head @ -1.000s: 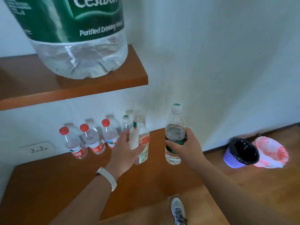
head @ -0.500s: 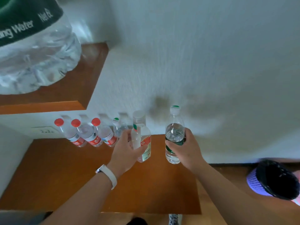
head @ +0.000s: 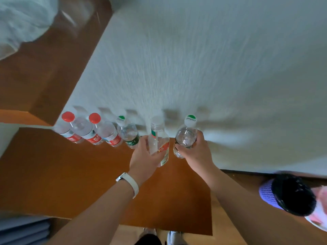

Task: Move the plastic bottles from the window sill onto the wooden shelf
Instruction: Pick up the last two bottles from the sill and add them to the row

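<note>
While the white wall (head: 203, 68) is filling most of the head view, the lower wooden shelf (head: 62, 174) is spreading beneath it as a broad brown surface, and an upper wooden shelf (head: 44, 68) is projecting at the top left with a large clear bottle (head: 21, 20) sitting blurred on it. A purple basket (head: 286, 197) lined in black is standing on the floor at the right, just beside a pink-and-white bin (head: 320, 209) at the frame edge.

Both forearms are reaching forward over the lower shelf. The left hand (head: 145, 156), wearing a white wristband (head: 128, 183), is wrapping thumb and fingers around the clear-capped bottle (head: 159, 142), which carries a red-and-white label; the hand is closing firmly on its body. The right hand (head: 194, 152) is clenching the green-capped bottle (head: 185, 138) around its middle, fingers curling over the green label. Both held bottles are standing upright close to the wall, near each other but apart; whether their bases are touching the shelf cannot be told.

To the left, a row of four small bottles is standing against the wall: a second green-capped bottle (head: 128, 133), then three red-capped bottles (head: 95, 131), each touching or nearly touching its neighbour.
</note>
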`<state>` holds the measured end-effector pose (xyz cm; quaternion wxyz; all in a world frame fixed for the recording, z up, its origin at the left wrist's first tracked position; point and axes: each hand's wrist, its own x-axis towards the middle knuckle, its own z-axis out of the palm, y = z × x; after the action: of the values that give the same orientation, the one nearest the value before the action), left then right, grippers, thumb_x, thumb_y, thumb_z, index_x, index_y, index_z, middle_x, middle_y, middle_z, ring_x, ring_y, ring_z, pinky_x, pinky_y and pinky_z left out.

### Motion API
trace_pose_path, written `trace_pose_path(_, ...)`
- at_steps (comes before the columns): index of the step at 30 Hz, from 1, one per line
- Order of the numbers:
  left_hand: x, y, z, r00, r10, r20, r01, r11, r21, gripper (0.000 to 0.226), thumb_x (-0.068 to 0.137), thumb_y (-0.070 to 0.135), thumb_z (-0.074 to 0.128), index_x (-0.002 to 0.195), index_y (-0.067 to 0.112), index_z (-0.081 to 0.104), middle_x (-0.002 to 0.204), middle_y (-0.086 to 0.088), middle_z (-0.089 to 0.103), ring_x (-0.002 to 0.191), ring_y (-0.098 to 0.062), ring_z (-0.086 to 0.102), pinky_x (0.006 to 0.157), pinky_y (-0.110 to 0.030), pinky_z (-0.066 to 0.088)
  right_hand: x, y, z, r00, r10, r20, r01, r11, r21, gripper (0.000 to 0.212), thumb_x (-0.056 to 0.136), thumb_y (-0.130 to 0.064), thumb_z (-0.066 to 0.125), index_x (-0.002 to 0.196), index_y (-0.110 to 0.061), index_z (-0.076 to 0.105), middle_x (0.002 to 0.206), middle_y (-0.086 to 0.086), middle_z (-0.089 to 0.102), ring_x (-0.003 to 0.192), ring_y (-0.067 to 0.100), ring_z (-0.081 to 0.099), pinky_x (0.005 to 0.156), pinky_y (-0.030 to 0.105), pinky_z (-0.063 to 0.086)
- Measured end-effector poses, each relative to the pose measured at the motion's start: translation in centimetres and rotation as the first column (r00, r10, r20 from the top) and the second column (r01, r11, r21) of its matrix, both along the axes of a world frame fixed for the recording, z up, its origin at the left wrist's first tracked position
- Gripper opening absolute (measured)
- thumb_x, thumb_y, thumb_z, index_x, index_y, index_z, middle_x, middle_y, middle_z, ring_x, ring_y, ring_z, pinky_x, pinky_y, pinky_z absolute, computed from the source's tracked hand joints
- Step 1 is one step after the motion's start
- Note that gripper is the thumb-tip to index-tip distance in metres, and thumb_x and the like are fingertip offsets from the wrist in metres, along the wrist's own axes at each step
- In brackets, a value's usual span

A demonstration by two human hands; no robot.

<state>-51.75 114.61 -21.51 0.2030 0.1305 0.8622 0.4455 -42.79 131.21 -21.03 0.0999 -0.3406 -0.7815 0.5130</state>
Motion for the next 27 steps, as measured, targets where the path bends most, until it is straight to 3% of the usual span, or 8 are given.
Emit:
trace_pose_path(7, -1.5, 2.1, -2.8, 0.993, 0.109, -0.047, -0.11, 0.994, -0.019, 0.062, 0.076, 0.06, 0.074, 0.12, 0.025, 0.049, 0.1, 0.009, 0.061, 0.089, -0.011, 0.062, 0.079, -0.04, 0.056, -2.1, 0.6, -2.6, 1.0, -0.007, 0.017, 0.007, 1.0, 0.017, 0.058, 0.075, -0.022, 0.084, 0.117, -0.032, 0.045, 0.097, -0.019, 0.06, 0.084, -0.024, 0.052, 0.065, 0.0, 0.039)
trace_pose_path(11, -1.6, 3.0, -3.5, 0.979, 0.178, -0.095, -0.183, 0.982, -0.048, 0.068, 0.078, 0.054, 0.077, 0.127, 0.017, 0.047, 0.106, 0.005, 0.058, 0.097, -0.017, 0.059, 0.085, -0.041, 0.053, -3.1, 0.3, -3.7, 0.999, -0.039, -0.008, 0.039, 0.999, 0.006, 0.057, 0.069, -0.04, 0.085, 0.112, -0.04, 0.048, 0.103, -0.015, 0.062, 0.092, 0.002, 0.062, 0.077, 0.026, 0.053)
trace_pose_path(14, -1.7, 3.4, -4.0, 0.971, 0.222, -0.084, -0.226, 0.973, -0.036, 0.069, 0.077, 0.047, 0.08, 0.127, 0.014, 0.045, 0.109, 0.003, 0.056, 0.101, -0.017, 0.056, 0.087, -0.038, 0.052, -3.5, 0.2, -4.5, 0.999, -0.046, -0.019, 0.046, 0.999, 0.012, 0.059, 0.067, -0.051, 0.082, 0.116, -0.035, 0.052, 0.107, -0.013, 0.059, 0.098, 0.007, 0.06, 0.084, 0.036, 0.055)
trace_pose_path(20, -1.9, 4.1, -4.7, 0.965, 0.253, -0.071, -0.257, 0.965, -0.058, 0.072, 0.078, 0.041, 0.079, 0.132, 0.014, 0.04, 0.113, -0.001, 0.053, 0.099, -0.02, 0.055, 0.082, -0.035, 0.051, -3.4, 0.4, -5.1, 0.999, -0.012, -0.034, 0.015, 0.997, 0.075, 0.065, 0.069, -0.043, 0.085, 0.123, -0.026, 0.053, 0.111, -0.008, 0.057, 0.101, 0.007, 0.056, 0.085, 0.034, 0.055)
trace_pose_path(24, -1.5, 4.4, -5.2, 0.951, 0.291, -0.104, -0.296, 0.954, -0.041, 0.068, 0.078, 0.042, 0.079, 0.128, 0.014, 0.042, 0.108, 0.001, 0.053, 0.093, -0.019, 0.056, 0.077, -0.034, 0.051, -3.6, 0.4, -6.0, 0.999, 0.009, -0.047, -0.004, 0.993, 0.121, 0.064, 0.069, -0.036, 0.086, 0.123, -0.022, 0.053, 0.11, -0.005, 0.058, 0.103, 0.015, 0.058, 0.083, 0.04, 0.055)
trace_pose_path(27, -1.5, 4.7, -5.1, 0.936, 0.331, -0.118, -0.336, 0.941, -0.03, 0.072, 0.078, 0.047, 0.079, 0.128, 0.012, 0.042, 0.114, 0.0, 0.053, 0.098, -0.018, 0.054, 0.077, -0.03, 0.046, -3.5, 0.5, -6.2, 1.0, 0.013, -0.025, -0.01, 0.993, 0.122, 0.071, 0.067, -0.038, 0.087, 0.126, -0.02, 0.051, 0.114, -0.004, 0.057, 0.103, 0.011, 0.057, 0.085, 0.034, 0.055)
